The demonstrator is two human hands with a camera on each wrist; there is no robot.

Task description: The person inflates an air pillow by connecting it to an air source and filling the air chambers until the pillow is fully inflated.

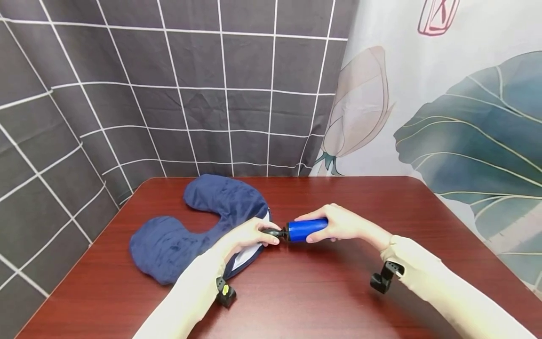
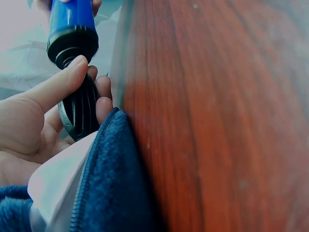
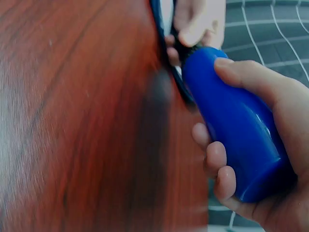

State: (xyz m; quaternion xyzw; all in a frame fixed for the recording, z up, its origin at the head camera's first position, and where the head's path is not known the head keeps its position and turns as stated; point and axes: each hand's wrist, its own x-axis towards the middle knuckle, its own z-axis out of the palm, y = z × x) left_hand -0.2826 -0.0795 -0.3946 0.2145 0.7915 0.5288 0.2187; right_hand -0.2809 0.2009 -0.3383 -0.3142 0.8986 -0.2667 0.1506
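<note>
A blue hand pump (image 1: 302, 230) with a black handle (image 2: 83, 110) is held level between both hands, over the tabletop. My left hand (image 1: 249, 231) grips the ribbed black handle, thumb along its top near the collar. Fingers and thumb of my right hand (image 1: 340, 223) wrap round the blue barrel (image 3: 236, 125), whose rounded end points into the palm. Beneath and beside the left hand lies a navy plush U-shaped neck pillow (image 1: 163, 245). Its zip (image 2: 86, 179) is undone along the outer edge, showing a white inner layer (image 2: 60, 179).
The reddish-brown wooden table (image 1: 322, 296) runs under everything. Behind it hang a dark grid-patterned curtain (image 1: 250, 113) and a pale one with a flower and leaf print (image 1: 381, 28). A small black camera mount (image 1: 383, 278) sits on the right wrist.
</note>
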